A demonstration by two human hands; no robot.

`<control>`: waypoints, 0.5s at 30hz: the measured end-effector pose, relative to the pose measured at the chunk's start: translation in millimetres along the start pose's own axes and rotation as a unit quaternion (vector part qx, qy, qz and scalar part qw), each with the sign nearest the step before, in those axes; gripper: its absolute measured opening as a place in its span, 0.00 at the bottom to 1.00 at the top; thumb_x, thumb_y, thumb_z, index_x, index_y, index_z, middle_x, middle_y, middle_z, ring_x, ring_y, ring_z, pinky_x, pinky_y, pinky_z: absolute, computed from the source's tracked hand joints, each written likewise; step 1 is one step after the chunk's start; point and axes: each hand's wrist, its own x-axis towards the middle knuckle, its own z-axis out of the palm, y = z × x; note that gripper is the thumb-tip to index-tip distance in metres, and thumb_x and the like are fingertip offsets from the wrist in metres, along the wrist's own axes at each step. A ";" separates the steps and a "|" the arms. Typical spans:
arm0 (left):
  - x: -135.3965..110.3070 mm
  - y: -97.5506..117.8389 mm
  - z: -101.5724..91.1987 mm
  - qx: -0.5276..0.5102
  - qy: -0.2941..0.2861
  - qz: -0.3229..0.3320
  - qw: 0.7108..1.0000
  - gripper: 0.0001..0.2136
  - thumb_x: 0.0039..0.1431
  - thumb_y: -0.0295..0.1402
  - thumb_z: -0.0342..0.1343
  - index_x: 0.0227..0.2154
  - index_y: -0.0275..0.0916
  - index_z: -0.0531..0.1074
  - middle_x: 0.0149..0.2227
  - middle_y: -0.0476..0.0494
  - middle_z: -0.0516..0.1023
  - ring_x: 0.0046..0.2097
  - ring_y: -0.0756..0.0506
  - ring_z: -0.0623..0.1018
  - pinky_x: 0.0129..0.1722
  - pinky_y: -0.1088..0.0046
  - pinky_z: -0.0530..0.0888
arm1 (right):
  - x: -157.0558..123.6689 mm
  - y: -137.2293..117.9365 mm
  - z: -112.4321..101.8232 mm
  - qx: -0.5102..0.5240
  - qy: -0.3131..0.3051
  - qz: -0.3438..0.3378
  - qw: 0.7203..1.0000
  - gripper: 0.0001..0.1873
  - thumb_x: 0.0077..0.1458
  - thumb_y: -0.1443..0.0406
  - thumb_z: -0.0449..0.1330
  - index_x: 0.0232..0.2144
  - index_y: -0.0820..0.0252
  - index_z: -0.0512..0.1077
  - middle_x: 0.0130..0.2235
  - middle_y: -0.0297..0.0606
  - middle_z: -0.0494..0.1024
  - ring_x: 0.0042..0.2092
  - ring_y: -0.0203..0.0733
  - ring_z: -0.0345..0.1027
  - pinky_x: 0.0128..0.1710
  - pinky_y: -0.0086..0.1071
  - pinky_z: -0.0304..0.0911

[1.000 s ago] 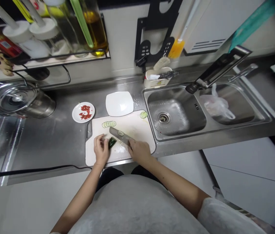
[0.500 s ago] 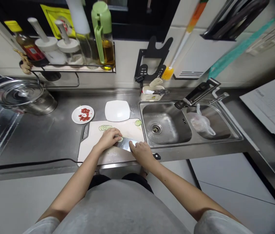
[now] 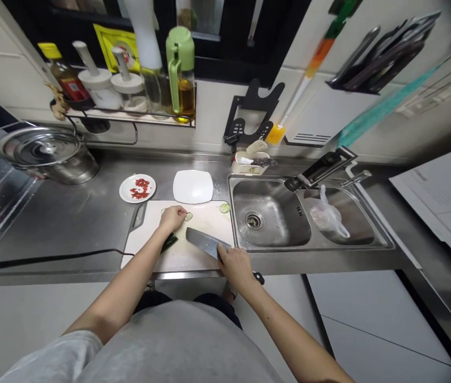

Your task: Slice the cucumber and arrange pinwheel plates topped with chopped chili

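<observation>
My right hand (image 3: 235, 264) grips a kitchen knife (image 3: 205, 242), its broad blade angled up-left over the white cutting board (image 3: 199, 261). My left hand (image 3: 173, 218) is closed in a pinch on a cucumber slice (image 3: 188, 216) above the board's upper part. The row of slices behind that hand is mostly covered by it. A dark green cucumber piece (image 3: 169, 242) lies on the board beside my left wrist, partly hidden by the forearm. Another cucumber piece (image 3: 224, 208) rests at the board's top right corner.
Behind the board stand a white square plate (image 3: 193, 186) and a round plate (image 3: 127, 192) with chopped red bits. A double sink (image 3: 271, 248) lies to the right, with a plastic bag (image 3: 329, 216) in it. A lidded steel pot (image 3: 73, 169) stands left. A black cable (image 3: 49, 257) reaches the board.
My left hand has left the cucumber piece and moved up toward the row of slices, holding a slice. The knife has moved away from the cucumber, to the right.
</observation>
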 end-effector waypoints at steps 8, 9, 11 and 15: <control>5.7 -4.5 -9.5 0.073 0.023 0.004 0.997 0.08 0.53 0.33 0.53 0.31 0.41 0.77 0.33 0.43 0.80 0.36 0.45 0.75 0.35 0.72 0.66 | -3.3 3.1 1.3 0.008 0.000 0.020 1.000 0.23 0.60 0.59 0.54 0.56 0.60 0.63 0.41 0.47 0.78 0.45 0.49 0.70 0.42 0.37 0.57; 6.2 -5.2 -9.8 0.076 0.026 0.004 0.997 0.08 0.53 0.32 0.53 0.31 0.41 0.77 0.34 0.43 0.80 0.36 0.45 0.75 0.35 0.72 0.66 | -3.0 2.8 1.2 0.009 0.000 0.020 1.000 0.23 0.60 0.59 0.54 0.56 0.60 0.64 0.41 0.47 0.78 0.45 0.49 0.70 0.42 0.36 0.57; 7.8 -6.1 -9.6 0.078 0.031 0.006 0.996 0.09 0.53 0.31 0.52 0.31 0.41 0.77 0.34 0.43 0.80 0.37 0.45 0.75 0.36 0.72 0.67 | -2.4 2.0 1.2 0.012 -0.004 0.020 1.000 0.22 0.60 0.59 0.54 0.55 0.59 0.64 0.41 0.47 0.78 0.45 0.48 0.70 0.42 0.36 0.57; 11.9 -6.5 -7.9 0.085 0.042 0.025 0.995 0.08 0.52 0.29 0.53 0.30 0.40 0.77 0.34 0.42 0.80 0.37 0.45 0.75 0.38 0.72 0.67 | -1.5 1.8 2.6 0.011 -0.003 0.017 1.000 0.22 0.60 0.59 0.54 0.55 0.59 0.64 0.41 0.47 0.78 0.45 0.48 0.71 0.41 0.35 0.56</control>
